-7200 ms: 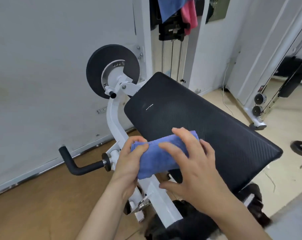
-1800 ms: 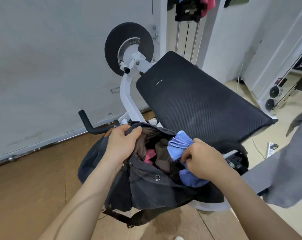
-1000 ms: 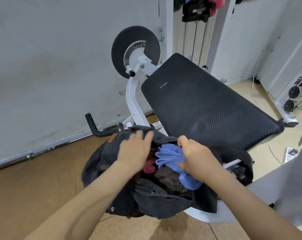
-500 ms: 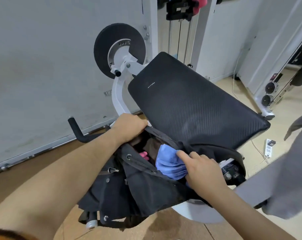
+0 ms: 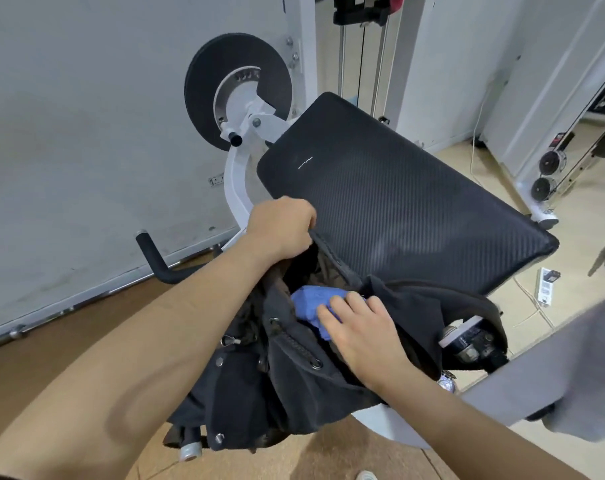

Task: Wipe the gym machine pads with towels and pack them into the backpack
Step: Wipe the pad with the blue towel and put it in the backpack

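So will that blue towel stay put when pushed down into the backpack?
Probably: the blue towel looks soft and bunched, dented under the right hand, so it should compress, not spring out. The backpack sags; the left hand holds its rim up.

We see a blue towel [image 5: 311,301] in a black backpack [image 5: 294,382], a black ribbed-pattern pad [image 5: 398,202], and white frame [image 5: 237,181].

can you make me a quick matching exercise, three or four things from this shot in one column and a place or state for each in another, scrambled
Things:
1. blue towel
2. left hand
3. right hand
4. black pad

States:
a. presses on the towel
b. bare, nothing on it
c. grips the backpack rim
d. in the backpack's mouth

Pairs: 1-d, 2-c, 3-a, 4-b
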Demonstrator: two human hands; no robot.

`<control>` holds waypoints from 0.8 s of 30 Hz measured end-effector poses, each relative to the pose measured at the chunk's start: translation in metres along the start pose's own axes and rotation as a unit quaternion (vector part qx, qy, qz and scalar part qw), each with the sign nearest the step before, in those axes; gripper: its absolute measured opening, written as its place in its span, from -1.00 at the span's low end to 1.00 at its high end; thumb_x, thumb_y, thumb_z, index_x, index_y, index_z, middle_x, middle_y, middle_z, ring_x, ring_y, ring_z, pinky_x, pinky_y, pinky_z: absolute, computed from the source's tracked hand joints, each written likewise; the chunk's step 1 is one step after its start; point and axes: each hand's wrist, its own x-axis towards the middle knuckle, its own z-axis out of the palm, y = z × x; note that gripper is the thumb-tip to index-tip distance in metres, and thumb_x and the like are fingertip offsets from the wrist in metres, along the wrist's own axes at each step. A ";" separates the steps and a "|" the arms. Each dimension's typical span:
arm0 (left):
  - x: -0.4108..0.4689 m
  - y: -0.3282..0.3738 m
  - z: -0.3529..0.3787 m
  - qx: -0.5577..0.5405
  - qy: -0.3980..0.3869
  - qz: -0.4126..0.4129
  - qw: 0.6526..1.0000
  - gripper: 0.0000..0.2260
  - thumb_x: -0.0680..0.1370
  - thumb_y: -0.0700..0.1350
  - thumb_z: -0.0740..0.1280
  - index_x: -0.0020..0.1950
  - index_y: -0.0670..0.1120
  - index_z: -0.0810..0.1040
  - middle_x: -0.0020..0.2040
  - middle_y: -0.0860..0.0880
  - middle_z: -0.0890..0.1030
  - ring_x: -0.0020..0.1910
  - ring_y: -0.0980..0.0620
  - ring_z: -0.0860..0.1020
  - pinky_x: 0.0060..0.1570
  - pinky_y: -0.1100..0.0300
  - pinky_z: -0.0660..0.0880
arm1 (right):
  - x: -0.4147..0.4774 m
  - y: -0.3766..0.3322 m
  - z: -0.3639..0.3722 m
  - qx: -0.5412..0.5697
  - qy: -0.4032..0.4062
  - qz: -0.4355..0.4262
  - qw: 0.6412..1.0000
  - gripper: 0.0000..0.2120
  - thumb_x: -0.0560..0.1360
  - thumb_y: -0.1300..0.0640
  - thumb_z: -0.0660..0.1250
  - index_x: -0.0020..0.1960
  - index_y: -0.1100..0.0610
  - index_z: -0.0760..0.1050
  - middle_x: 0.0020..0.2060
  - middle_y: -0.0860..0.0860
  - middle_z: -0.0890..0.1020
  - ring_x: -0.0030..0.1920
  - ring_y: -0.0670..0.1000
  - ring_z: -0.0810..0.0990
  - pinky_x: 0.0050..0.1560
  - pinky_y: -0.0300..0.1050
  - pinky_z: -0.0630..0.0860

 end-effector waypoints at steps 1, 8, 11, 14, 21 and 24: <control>-0.003 0.001 -0.003 0.037 0.035 0.027 0.998 -0.73 0.41 -0.19 0.29 0.08 0.02 0.54 -0.02 -0.02 0.59 -0.03 -0.15 0.56 -0.19 0.06 0.45 | -0.002 0.000 0.002 0.002 -0.009 -0.004 1.000 -0.73 0.40 0.19 0.12 -0.02 0.08 0.55 -0.21 0.02 0.50 -0.17 0.11 0.45 -0.25 -0.01 0.29; -0.085 0.047 0.018 0.018 -0.037 0.212 0.976 -0.61 0.41 -0.02 0.29 0.19 -0.11 0.38 0.04 -0.09 0.51 -0.02 -0.14 0.49 -0.24 0.08 0.32 | 0.014 0.024 -0.002 0.136 0.006 0.100 0.986 -0.68 0.17 0.24 0.48 -0.10 0.16 0.53 -0.24 0.05 0.52 -0.27 0.10 0.52 -0.31 -0.08 0.42; -0.088 0.061 0.040 -0.019 -0.217 0.032 0.976 -0.33 0.41 0.13 0.42 0.39 -0.13 0.24 0.26 -0.09 0.42 0.17 -0.15 0.48 -0.07 0.04 0.42 | 0.019 0.023 -0.001 0.191 -0.015 0.140 0.972 -0.63 0.12 0.25 0.52 -0.12 0.15 0.51 -0.26 0.04 0.53 -0.29 0.09 0.54 -0.30 -0.08 0.48; -0.072 0.060 0.060 0.049 -0.123 -0.010 0.991 -0.56 0.50 0.03 0.35 0.29 -0.11 0.32 0.24 -0.10 0.44 0.18 -0.13 0.46 -0.11 0.04 0.41 | 0.019 0.025 -0.002 0.175 -0.029 0.119 0.977 -0.65 0.20 0.15 0.47 -0.05 0.11 0.47 -0.19 0.01 0.53 -0.22 0.07 0.53 -0.28 -0.06 0.44; -0.096 0.030 0.059 0.221 0.045 0.133 0.965 -0.80 0.34 -0.13 0.46 -0.10 -0.03 0.52 -0.08 -0.09 0.55 -0.08 -0.13 0.48 -0.18 0.02 0.36 | 0.022 0.030 -0.002 0.113 -0.085 0.067 0.988 -0.55 -0.06 0.13 0.61 -0.22 0.07 0.54 -0.34 -0.04 0.49 -0.36 0.04 0.53 -0.42 -0.11 0.35; -0.118 0.005 0.053 0.095 0.029 -0.032 0.995 -0.60 0.33 -0.21 0.35 0.12 0.10 0.49 0.37 -0.17 0.36 0.25 -0.25 0.36 0.06 -0.15 0.40 | 0.029 0.023 0.000 0.112 -0.049 0.051 0.991 -0.60 -0.09 0.18 0.57 -0.32 0.11 0.49 -0.38 -0.01 0.45 -0.41 0.07 0.48 -0.43 -0.16 0.21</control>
